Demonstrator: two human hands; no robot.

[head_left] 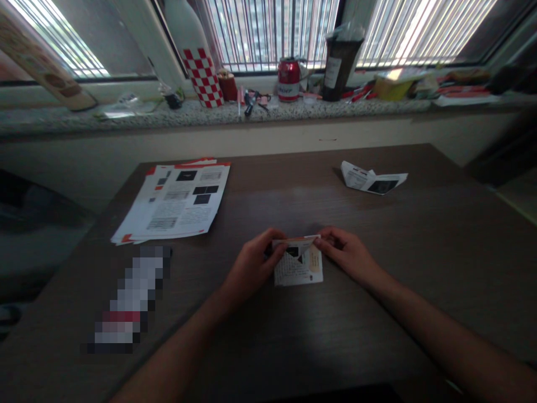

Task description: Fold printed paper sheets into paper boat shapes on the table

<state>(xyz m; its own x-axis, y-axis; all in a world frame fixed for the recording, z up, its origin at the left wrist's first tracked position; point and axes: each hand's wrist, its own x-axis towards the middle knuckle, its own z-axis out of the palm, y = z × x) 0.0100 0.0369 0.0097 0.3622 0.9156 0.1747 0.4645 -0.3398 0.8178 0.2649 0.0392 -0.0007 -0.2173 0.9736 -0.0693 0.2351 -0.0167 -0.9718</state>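
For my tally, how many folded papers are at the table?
2: one folded paper between the left hand and right hand, another folded paper toward the far right corner of the table.

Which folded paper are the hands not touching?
The far folded paper, alone at right; left hand and right hand are both on the near folded paper.
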